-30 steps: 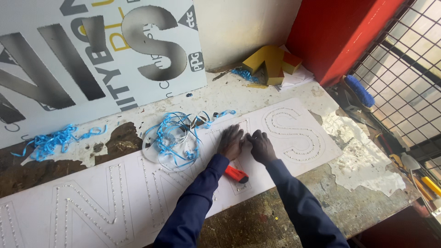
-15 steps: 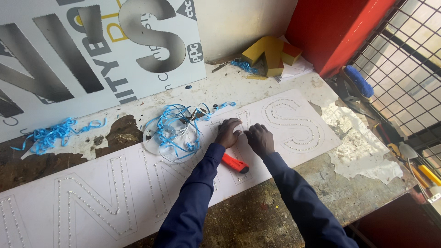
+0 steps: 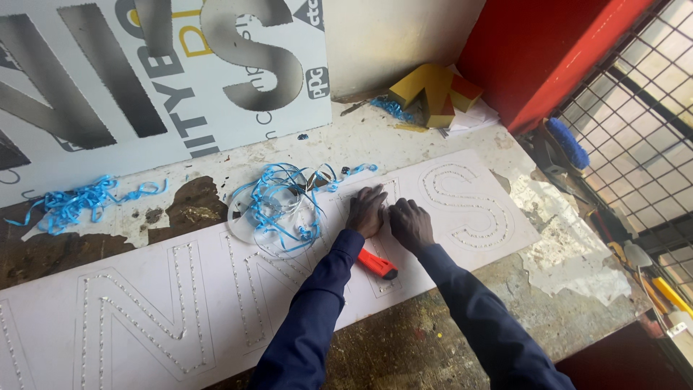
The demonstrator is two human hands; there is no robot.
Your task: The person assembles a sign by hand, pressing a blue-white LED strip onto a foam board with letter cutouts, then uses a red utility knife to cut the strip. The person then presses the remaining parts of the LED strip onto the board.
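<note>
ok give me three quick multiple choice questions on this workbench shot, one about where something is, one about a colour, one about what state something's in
1. Where does the utility knife lie?
A. on the white sign board, beside the left forearm
B. on the wire grille
C. atop the yellow block

2. What colour is the tangle of film strips next to the hands?
A. green
B. blue
C. orange

3. How are the left hand and right hand placed?
A. raised in the air
B. one holding the knife
C. both pressed on the white sign board, side by side

Answers:
1 A, its red body rests on the board by the sleeve.
2 B, the strips are bright blue.
3 C, both lie on the board and the knife is unheld.
</note>
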